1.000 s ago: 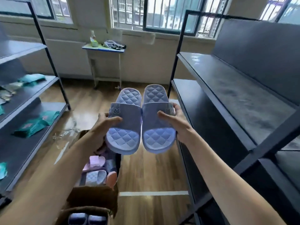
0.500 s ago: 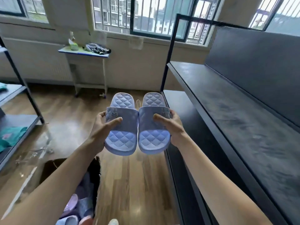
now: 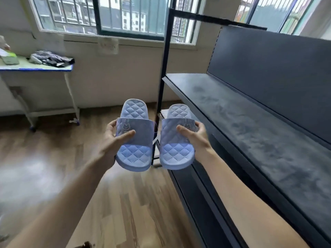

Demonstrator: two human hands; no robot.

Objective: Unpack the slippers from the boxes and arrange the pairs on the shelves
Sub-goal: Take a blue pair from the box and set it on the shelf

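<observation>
two pale blue quilted slippers are held up in the air, one in each hand, near the end corner of the dark shelf unit (image 3: 241,122) on the right. the left slipper (image 3: 133,140) and the right slipper (image 3: 176,145) sit side by side with a narrow gap between them, and the unit's black upright post (image 3: 163,77) shows through that gap. the top shelf's front edge runs from the post toward the near right, its surface grey and mottled; a lower shelf (image 3: 206,194) lies beneath it. to the left a broad stretch of wooden floor (image 3: 125,203) runs as far as a small table (image 3: 35,68) under the window, which carries some clutter. each strap bears a small embossed animal face; a thin white tag shows between the pair, too small to read. the left hand (image 3: 111,142) grips its slipper by the outer edge, thumb lying across the strap, fingers curled behind. the right hand (image 3: 194,138) holds its slipper the same way, thumb on top, fingertips wrapped round the outer edge
</observation>
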